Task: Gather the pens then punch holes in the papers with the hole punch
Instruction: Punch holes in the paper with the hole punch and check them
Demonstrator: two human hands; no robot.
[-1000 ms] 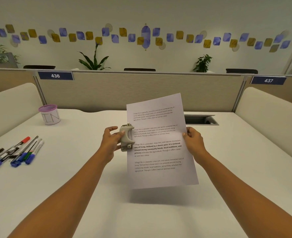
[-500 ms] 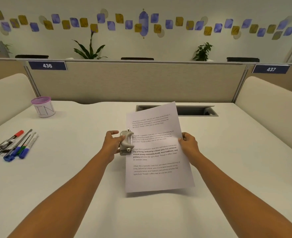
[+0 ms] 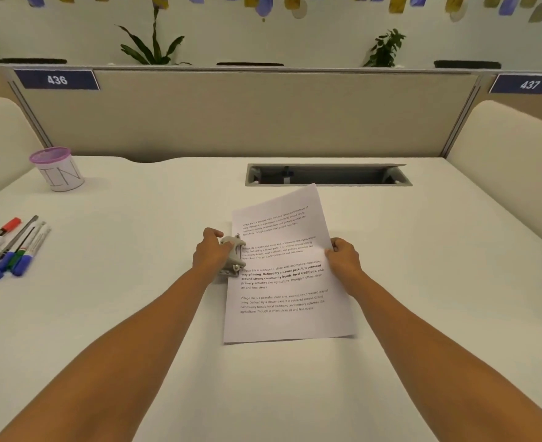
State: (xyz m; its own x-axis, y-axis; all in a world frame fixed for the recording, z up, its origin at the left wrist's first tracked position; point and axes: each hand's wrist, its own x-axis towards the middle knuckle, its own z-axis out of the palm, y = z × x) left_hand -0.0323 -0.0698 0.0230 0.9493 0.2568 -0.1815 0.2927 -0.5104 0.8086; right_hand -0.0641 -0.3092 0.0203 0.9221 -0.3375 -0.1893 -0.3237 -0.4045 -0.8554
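The left hand [image 3: 210, 255] curls its fingers round the grey hole punch [image 3: 234, 257], which sits on the left edge of the paper [image 3: 290, 291]. The right hand [image 3: 343, 260] pinches the sheet's right edge, and the sheet slants low over the bench [image 3: 129, 314]. The pens [image 3: 13, 250] lie well left of the fingers, with a purple-rimmed cup [image 3: 58, 170] beyond them.

Matt sheet [image 3: 288, 314], dull hole punch [image 3: 233, 255], smooth desk [image 3: 135, 314].
Between the right fingers [image 3: 336, 244] the sheet is thin, matt printed paper; under the left fingers [image 3: 213, 233] the hole punch looks matt grey with shiny rivets.
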